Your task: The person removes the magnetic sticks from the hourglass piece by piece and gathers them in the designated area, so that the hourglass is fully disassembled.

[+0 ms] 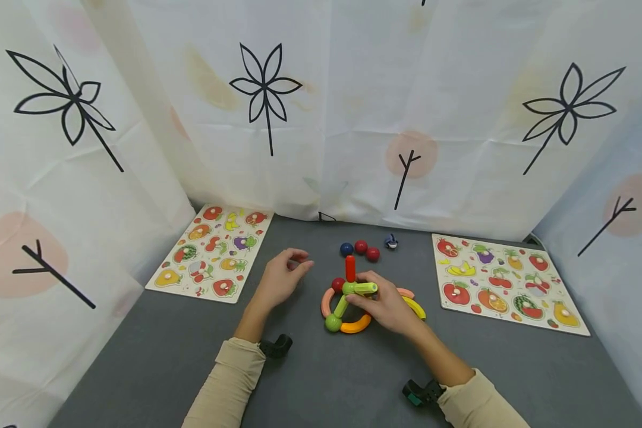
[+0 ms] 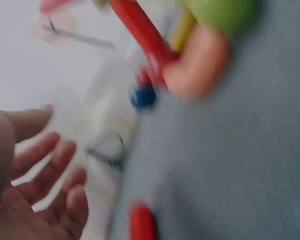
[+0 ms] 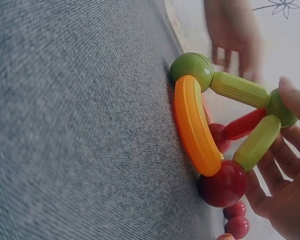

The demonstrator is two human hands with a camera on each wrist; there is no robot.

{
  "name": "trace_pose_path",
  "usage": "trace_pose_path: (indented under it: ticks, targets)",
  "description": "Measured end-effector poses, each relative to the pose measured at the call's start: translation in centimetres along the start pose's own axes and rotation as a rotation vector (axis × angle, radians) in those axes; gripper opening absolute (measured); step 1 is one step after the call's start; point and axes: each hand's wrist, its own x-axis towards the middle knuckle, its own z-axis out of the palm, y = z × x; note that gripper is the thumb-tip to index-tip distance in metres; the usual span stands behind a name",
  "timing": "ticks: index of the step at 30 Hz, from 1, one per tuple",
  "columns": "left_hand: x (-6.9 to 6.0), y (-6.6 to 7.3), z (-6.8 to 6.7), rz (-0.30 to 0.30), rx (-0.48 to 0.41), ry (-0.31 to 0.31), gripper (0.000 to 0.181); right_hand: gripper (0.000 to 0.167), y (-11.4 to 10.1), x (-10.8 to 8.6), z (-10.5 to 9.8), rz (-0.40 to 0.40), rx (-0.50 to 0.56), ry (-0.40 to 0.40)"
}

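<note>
Head view: right grip [image 1: 384, 302] narrow around the upper green ball [image 1: 348, 288], left grip [image 1: 282, 277] loose and empty.

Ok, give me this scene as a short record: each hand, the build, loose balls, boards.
Right hand: grips the stick-and-ball structure near its top green ball
Left hand: raised beside the structure, nothing visible in its grip
Loose balls: one blue ball, two red balls, beyond the structure
Boards: left fruit board, right fruit board
</note>
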Motion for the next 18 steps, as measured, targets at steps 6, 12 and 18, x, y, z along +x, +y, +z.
trace_pose_path:
  ticks: [6,12,18]
  targets:
    - [0.2,4.0,2.6,0.117,-0.203,-0.105,0.036,0.034,0.2,-0.1,0.1,-0.024,-0.002,-0.006]
    - [0.0,5.3,4.0,0.138,-0.292,-0.217,0.031,0.033,0.1,0.1,0.1,-0.030,0.003,-0.006]
    - [0.4,5.0,3.2,0.124,-0.483,-0.152,0.036,0.033,0.2,0.3,-0.3,-0.050,-0.041,0.021]
